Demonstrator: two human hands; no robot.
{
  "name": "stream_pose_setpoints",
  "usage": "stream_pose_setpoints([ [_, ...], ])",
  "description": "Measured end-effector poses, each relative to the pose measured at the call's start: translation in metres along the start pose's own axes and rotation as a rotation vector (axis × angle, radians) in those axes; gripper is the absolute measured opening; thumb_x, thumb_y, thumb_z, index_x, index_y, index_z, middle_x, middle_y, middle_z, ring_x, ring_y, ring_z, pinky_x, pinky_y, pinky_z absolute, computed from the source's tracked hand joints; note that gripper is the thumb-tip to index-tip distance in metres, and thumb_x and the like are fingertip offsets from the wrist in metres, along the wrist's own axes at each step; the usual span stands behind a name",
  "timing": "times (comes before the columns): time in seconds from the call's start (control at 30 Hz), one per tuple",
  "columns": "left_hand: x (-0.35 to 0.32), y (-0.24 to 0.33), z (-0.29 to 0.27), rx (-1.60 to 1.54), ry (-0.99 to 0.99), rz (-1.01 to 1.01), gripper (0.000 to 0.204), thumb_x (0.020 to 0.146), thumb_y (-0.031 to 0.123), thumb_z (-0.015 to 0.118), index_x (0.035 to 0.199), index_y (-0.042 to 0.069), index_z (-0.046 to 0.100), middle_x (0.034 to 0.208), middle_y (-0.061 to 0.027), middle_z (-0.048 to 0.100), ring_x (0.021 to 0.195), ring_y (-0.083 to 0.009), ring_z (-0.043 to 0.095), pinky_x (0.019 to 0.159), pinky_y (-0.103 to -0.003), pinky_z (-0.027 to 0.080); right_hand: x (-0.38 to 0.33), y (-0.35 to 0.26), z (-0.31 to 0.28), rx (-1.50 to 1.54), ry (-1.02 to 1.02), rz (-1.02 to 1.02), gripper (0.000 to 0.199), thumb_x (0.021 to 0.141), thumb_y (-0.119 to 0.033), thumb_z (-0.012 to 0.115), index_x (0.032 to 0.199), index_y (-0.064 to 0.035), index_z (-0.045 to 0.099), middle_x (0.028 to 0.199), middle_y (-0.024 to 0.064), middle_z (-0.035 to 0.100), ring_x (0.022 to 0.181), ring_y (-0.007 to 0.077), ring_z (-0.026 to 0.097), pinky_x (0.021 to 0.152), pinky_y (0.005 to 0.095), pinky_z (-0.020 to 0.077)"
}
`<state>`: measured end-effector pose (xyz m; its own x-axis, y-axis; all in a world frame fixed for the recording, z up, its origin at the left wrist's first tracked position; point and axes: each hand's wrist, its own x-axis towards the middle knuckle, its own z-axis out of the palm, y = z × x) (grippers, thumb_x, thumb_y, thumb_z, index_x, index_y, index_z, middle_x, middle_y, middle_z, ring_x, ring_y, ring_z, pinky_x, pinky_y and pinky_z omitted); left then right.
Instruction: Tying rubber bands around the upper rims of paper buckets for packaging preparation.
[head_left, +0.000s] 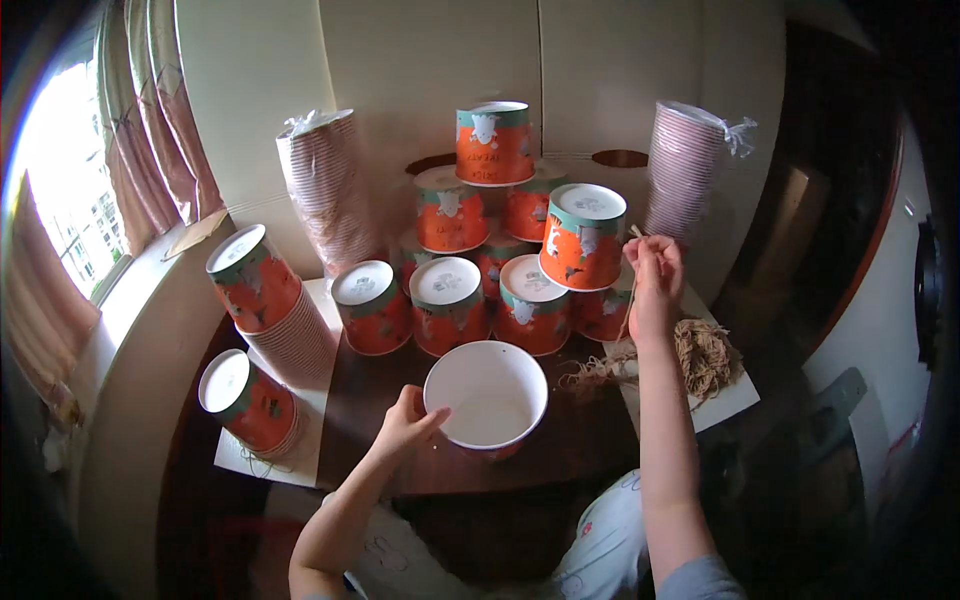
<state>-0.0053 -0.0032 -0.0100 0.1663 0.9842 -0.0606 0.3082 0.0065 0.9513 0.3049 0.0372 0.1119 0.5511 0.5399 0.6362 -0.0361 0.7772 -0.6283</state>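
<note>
Open paper bucket (486,398) upright on dark table (580,440), near front edge; likely light, thin-walled, crushable, best gripped at rim. Left hand (408,420) curled, fingertips pinching rim at left side. Right hand (655,285) raised, fingers closed on thin twine strand (628,300) above twine bundle (700,355). Stacked orange buckets (490,270) behind.

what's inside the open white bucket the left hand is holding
The open white bucket, steadied at its rim by the left hand, shows only a bare white bottom. Its near inner wall is hidden by the rim.
</note>
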Motion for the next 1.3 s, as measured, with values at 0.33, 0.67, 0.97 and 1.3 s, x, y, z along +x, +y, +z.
stream_pose_setpoints([
  [0.33,0.029,0.000,-0.004,0.192,0.176,0.299,0.022,0.081,0.019,0.056,0.090,-0.001,0.058,0.073,-0.0089,0.061,0.066,-0.0124,0.058,0.060,-0.025,0.047,-0.114,0.002,0.049,-0.492,-1.062,0.258,0.013,0.075,-0.015,0.057,0.081,-0.0027,0.057,0.072,0.0120,0.060,0.067,0.0228,0.060,0.060,0.0323,0.0465],
  [0.67,-0.004,-0.003,-0.020,-0.193,-0.079,0.025,0.014,0.083,0.007,0.047,0.090,-0.002,0.055,0.079,-0.0068,0.059,0.070,-0.0131,0.058,0.061,-0.025,0.051,-0.159,0.028,0.067,-0.702,-1.255,0.247,0.015,0.075,-0.019,0.054,0.083,-0.0072,0.060,0.077,0.0102,0.061,0.073,0.0253,0.060,0.066,0.0354,0.0464],
  [0.97,-0.021,0.023,-0.021,0.091,-0.048,0.361,0.015,0.081,0.009,0.056,0.087,-0.004,0.060,0.084,-0.0075,0.053,0.073,-0.0106,0.053,0.063,-0.022,0.043,-0.148,0.025,0.069,-0.504,-1.199,0.394,0.013,0.077,-0.016,0.057,0.084,-0.0058,0.061,0.076,0.0091,0.061,0.069,0.0206,0.059,0.062,0.0307,0.0457],
  [1.3,-0.027,0.041,-0.016,-0.229,-0.222,0.002,0.017,0.083,0.020,0.057,0.081,0.003,0.061,0.064,0.0053,0.050,0.058,-0.0031,0.043,0.050,-0.015,0.033,-0.147,0.018,0.068,-0.438,-1.124,0.322,0.012,0.074,-0.016,0.058,0.078,-0.0055,0.060,0.072,0.0094,0.057,0.065,0.0232,0.057,0.059,0.0337,0.0450],
])
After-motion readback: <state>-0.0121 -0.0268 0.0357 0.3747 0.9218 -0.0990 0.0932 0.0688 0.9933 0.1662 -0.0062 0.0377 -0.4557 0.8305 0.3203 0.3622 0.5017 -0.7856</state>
